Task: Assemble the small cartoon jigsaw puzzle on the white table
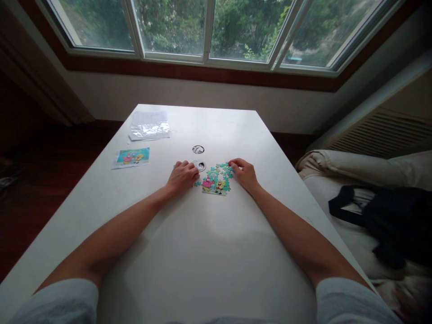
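Note:
A partly joined jigsaw puzzle [216,184] with cartoon figures lies on the white table between my hands. Loose teal puzzle pieces [223,168] spread along its upper right side. My right hand [245,173] is at those pieces, thumb and forefinger pinched together on what looks like a puzzle piece. Palm down to the left of the puzzle rests my left hand [183,176], its fingers loosely bent and partly hidden. A few teal pieces show by its fingertips. Just beyond them is a pale round disc [200,165] with a dark centre.
A cartoon picture sheet [133,156] lies on the left of the white table [209,252]. Behind it are a clear plastic bag and papers [150,125]. A round grommet [198,149] sits in the tabletop. At right, dark clothing [398,220] lies on a pale sofa [324,198].

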`<action>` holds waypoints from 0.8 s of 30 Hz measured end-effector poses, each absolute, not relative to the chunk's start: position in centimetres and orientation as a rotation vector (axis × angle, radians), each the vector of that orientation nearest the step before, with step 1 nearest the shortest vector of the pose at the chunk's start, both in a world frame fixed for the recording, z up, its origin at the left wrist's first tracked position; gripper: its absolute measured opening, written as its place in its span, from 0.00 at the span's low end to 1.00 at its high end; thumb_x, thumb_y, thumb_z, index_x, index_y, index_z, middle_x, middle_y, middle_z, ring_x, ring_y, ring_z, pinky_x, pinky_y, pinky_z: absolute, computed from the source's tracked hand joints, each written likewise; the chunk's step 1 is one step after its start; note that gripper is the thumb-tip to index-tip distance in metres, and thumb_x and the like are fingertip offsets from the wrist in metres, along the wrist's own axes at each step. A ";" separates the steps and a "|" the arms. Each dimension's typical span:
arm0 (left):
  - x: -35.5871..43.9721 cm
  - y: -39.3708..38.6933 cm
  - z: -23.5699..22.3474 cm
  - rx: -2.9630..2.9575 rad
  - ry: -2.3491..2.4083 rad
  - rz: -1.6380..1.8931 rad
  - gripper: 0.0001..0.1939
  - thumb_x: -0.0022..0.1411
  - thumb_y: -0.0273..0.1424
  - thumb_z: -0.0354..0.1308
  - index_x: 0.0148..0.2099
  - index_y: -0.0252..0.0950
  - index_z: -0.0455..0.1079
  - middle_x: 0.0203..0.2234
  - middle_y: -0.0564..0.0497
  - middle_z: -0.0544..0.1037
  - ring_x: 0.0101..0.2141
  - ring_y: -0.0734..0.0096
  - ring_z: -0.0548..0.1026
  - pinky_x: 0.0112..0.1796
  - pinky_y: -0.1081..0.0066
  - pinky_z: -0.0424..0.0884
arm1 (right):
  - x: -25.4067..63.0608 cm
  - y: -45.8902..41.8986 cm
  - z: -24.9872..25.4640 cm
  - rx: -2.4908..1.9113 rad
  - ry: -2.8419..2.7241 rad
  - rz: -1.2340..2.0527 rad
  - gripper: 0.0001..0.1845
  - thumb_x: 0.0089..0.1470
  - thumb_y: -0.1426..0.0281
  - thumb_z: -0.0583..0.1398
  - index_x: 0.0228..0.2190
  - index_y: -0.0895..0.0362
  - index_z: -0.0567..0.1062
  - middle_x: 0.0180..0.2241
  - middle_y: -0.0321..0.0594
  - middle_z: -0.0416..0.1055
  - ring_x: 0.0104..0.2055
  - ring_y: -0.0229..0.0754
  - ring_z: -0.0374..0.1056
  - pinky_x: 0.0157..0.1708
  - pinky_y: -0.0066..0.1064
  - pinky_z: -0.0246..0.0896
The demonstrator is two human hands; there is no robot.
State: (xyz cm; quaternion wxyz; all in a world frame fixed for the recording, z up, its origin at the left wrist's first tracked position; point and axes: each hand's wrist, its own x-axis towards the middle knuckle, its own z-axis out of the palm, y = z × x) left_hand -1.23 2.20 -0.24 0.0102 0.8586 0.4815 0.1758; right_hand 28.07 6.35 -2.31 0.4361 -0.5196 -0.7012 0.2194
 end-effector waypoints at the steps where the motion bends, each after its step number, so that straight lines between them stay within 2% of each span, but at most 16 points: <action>1: -1.3 2.3 -0.3 2.670 1.518 0.557 0.11 0.71 0.35 0.53 0.40 0.40 0.76 0.41 0.44 0.78 0.45 0.54 0.71 0.48 0.53 0.61 | 27.9 6.3 -2.4 -1.287 -1.757 0.548 0.12 0.60 0.63 0.58 0.35 0.52 0.81 0.38 0.38 0.81 0.41 0.46 0.75 0.46 0.39 0.69; 7: -2.8 3.2 -0.3 2.557 1.653 0.691 0.10 0.70 0.33 0.53 0.43 0.41 0.76 0.41 0.45 0.78 0.44 0.55 0.71 0.47 0.55 0.63 | 27.9 6.3 -2.5 -1.255 -1.870 0.476 0.11 0.61 0.64 0.58 0.37 0.52 0.81 0.39 0.41 0.79 0.43 0.48 0.72 0.42 0.39 0.70; 10: -4.2 3.8 -0.4 2.498 1.713 0.726 0.10 0.69 0.33 0.54 0.41 0.41 0.77 0.41 0.45 0.78 0.45 0.55 0.71 0.47 0.56 0.64 | 28.1 6.3 -2.6 -1.196 -1.981 0.403 0.10 0.61 0.66 0.59 0.37 0.51 0.81 0.41 0.42 0.77 0.48 0.50 0.70 0.46 0.43 0.69; 15: -6.5 4.8 -0.9 2.428 1.819 0.718 0.11 0.68 0.35 0.55 0.42 0.40 0.79 0.43 0.44 0.78 0.47 0.54 0.71 0.49 0.56 0.66 | 28.1 6.3 -3.1 -1.100 -2.173 0.260 0.09 0.60 0.66 0.62 0.42 0.50 0.81 0.50 0.45 0.74 0.55 0.53 0.66 0.57 0.52 0.64; 19: -7.6 5.5 -1.3 2.390 1.803 0.734 0.12 0.67 0.34 0.55 0.41 0.38 0.79 0.40 0.44 0.78 0.44 0.57 0.72 0.48 0.59 0.68 | 28.1 6.4 -3.5 -1.099 -2.283 0.178 0.11 0.61 0.66 0.62 0.45 0.49 0.80 0.54 0.46 0.71 0.58 0.55 0.64 0.59 0.54 0.63; 24: -8.3 6.1 -1.2 2.315 1.653 0.757 0.12 0.65 0.32 0.54 0.42 0.39 0.80 0.38 0.47 0.79 0.38 0.64 0.74 0.42 0.66 0.69 | 28.2 6.5 -3.6 -1.141 -2.243 0.143 0.11 0.62 0.66 0.61 0.46 0.49 0.80 0.53 0.46 0.72 0.57 0.55 0.65 0.58 0.54 0.63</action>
